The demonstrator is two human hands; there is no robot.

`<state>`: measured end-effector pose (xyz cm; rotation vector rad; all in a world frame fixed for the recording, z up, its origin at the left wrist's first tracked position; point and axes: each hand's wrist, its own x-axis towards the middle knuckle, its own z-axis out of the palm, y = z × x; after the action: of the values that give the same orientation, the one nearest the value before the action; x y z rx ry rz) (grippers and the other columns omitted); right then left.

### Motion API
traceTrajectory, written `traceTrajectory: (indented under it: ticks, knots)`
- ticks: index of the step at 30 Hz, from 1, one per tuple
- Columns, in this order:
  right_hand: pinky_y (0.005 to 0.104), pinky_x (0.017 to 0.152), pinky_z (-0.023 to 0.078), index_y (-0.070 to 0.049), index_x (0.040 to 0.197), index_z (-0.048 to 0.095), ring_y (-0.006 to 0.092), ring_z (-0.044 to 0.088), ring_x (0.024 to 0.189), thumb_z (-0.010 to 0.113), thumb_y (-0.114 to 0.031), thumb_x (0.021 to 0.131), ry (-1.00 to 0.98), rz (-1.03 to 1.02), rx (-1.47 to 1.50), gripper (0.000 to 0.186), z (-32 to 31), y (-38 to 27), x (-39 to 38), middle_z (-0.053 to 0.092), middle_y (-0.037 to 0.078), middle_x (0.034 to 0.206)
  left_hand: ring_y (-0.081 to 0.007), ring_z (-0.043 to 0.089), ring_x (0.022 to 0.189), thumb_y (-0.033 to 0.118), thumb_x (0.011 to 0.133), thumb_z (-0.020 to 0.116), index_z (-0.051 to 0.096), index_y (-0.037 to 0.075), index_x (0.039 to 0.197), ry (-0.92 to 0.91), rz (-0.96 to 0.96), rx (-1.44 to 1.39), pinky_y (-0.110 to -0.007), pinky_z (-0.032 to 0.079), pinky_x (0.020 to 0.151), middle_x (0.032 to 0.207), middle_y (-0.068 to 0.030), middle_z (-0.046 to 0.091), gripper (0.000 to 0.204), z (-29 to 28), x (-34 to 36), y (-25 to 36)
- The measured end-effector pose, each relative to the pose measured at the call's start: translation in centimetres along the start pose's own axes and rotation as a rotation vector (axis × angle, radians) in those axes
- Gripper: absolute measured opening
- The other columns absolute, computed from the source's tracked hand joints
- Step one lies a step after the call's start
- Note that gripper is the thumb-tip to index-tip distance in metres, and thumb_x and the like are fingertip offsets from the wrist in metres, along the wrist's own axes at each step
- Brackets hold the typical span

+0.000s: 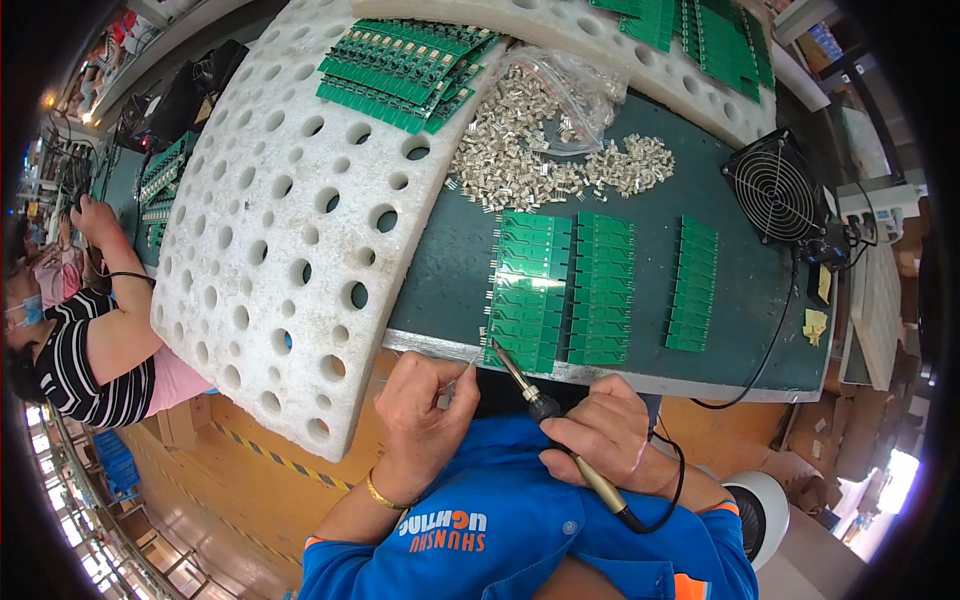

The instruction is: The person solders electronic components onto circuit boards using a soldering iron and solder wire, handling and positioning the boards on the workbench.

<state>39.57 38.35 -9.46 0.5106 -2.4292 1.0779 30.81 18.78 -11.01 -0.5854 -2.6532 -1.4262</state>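
My right hand (605, 440) grips a soldering iron (585, 473), its tip at the lower left of the leftmost green circuit board (530, 310), which has small white connectors along its left edge. Two more boards (600, 280) (690, 285) lie to its right. My left hand (425, 410) is pinched at the bench edge just left of the tip, on a thin wire (467, 369) that looks like solder. A heap of small connectors (500, 160) and a clear plastic bag (590, 100) sit behind the boards.
A perforated white foam slab (280, 200) covers the bench's left, with stacked boards (390, 70); more lie on foam (720, 45) at the back. A black fan (770, 185) with cables stands right on the green bench (760, 320). A co-worker in a striped top (75, 350) works at left.
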Motion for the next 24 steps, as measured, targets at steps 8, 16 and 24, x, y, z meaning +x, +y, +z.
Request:
traceTrajectory:
  ticks: [8, 16, 24]
  knots:
    - [0.0303, 0.056, 0.040, -0.005, 0.101, 0.066, 0.0152, 0.053, 0.053, 0.083, -0.024, 0.076, -0.008, -0.008, -0.005, 0.036, 0.08, -0.10, -0.10, 0.056, 0.000, 0.065, -0.0197, 0.059, 0.058, -0.002, 0.073, 0.076, 0.066, 0.004, 0.076, -0.002, 0.023, 0.009, -0.031, 0.046, 0.051, 0.070, -0.0068, 0.061, 0.013, -0.02, 0.02, -0.12]
    - [0.0296, 0.056, 0.039, -0.003, 0.103, 0.065, 0.0152, 0.053, 0.053, 0.083, -0.027, 0.077, -0.011, -0.019, 0.000, 0.039, 0.15, -0.20, -0.21, 0.056, 0.000, 0.065, -0.0200, 0.058, 0.057, -0.002, 0.073, 0.077, 0.066, 0.004, 0.076, -0.003, 0.018, -0.017, -0.031, 0.046, 0.050, 0.069, -0.0066, 0.059, 0.013, 0.00, 0.03, -0.16]
    - [0.0282, 0.054, 0.038, -0.002, 0.102, 0.064, 0.0147, 0.050, 0.051, 0.082, -0.036, 0.078, -0.008, -0.049, -0.036, 0.045, 0.40, -0.43, -0.28, 0.054, 0.000, 0.064, -0.0196, 0.057, 0.056, -0.002, 0.073, 0.077, 0.066, 0.004, 0.076, -0.011, 0.016, -0.025, -0.031, 0.045, 0.050, 0.069, -0.0066, 0.058, 0.013, -0.06, -0.04, -0.18]
